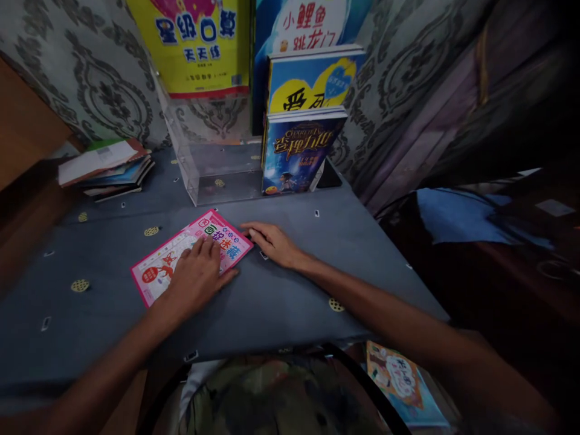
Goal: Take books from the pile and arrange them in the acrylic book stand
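Note:
A pink book (pixel 153 279) with colourful Chinese lettering and a fox drawing lies flat and angled on the cloth-covered table (pixel 290 308). My left hand (pixel 197 272) rests palm down on its cover, fingers stretched out and thumb apart, hiding part of the picture. My right hand (pixel 274 243) is on the tabletop at the book's right corner. Its fingers are extended and slightly bent, with the tips close to that corner; whether they touch the book I cannot tell.
Behind stands a clear acrylic rack (pixel 185 175) with a yellow workbook (pixel 203 48) and, right, a dark blue book (pixel 301 151) before others. A book pile (pixel 109 169) sits at the back left, a dark flat object (pixel 330 175) near the rack. Another book (pixel 403 380) lies below the table edge.

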`<state>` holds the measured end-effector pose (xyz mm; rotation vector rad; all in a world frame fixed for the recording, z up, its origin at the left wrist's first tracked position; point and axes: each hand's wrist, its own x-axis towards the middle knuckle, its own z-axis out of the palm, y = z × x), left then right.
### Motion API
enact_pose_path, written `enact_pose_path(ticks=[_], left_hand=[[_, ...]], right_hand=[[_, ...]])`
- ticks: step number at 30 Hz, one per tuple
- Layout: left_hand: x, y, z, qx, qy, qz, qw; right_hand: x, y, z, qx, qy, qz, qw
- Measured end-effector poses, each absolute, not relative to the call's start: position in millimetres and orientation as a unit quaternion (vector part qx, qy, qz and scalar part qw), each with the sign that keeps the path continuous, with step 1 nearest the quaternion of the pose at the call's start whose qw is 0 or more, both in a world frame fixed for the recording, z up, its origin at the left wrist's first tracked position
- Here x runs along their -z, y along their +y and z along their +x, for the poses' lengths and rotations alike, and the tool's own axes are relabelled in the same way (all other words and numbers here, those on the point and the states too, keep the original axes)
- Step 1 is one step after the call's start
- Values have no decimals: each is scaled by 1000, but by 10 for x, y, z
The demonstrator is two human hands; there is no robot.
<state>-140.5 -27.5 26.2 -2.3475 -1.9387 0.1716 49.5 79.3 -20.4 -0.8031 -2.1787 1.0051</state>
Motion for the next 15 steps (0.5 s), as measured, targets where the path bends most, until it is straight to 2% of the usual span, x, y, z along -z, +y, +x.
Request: enact_pose_path(ticks=[15], left_hand=[[-98, -358, -1398, 55, -583, -799, 133]], right_hand=[[240, 806, 494, -394, -765, -314, 401]])
